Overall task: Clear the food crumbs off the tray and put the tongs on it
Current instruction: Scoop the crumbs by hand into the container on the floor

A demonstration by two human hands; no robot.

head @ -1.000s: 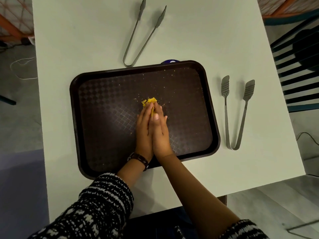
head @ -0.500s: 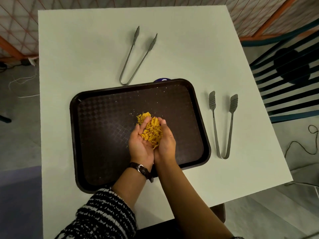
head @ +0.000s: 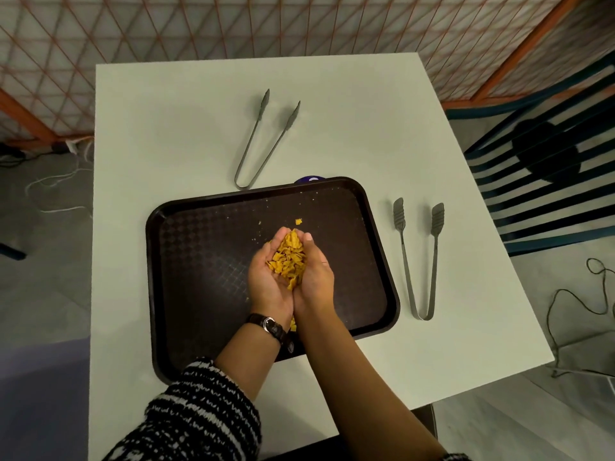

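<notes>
1. Cupping the crumbs [head: 289,257] mid-frame: I see left hand [head: 269,283] and right hand [head: 316,280] pressed side by side, fingers curled round them, over the tray [head: 206,261].
2. Stray flakes [head: 299,221] lie on the tray just beyond.
3. Wide tongs [head: 420,261] at right and slim tongs [head: 263,141] at upper centre are both on the table [head: 166,111], not yet placed.

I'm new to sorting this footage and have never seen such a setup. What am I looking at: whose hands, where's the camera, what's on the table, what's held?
No machine here: these are a person's two bare hands, filmed by a head-worn camera looking down. The left hand and right hand are cupped together, holding yellow food crumbs above a dark tray. A few stray bits lie on it. On the white table lie two metal tongs: the far tongs beyond the tray, the right tongs beside it, neither on it.
</notes>
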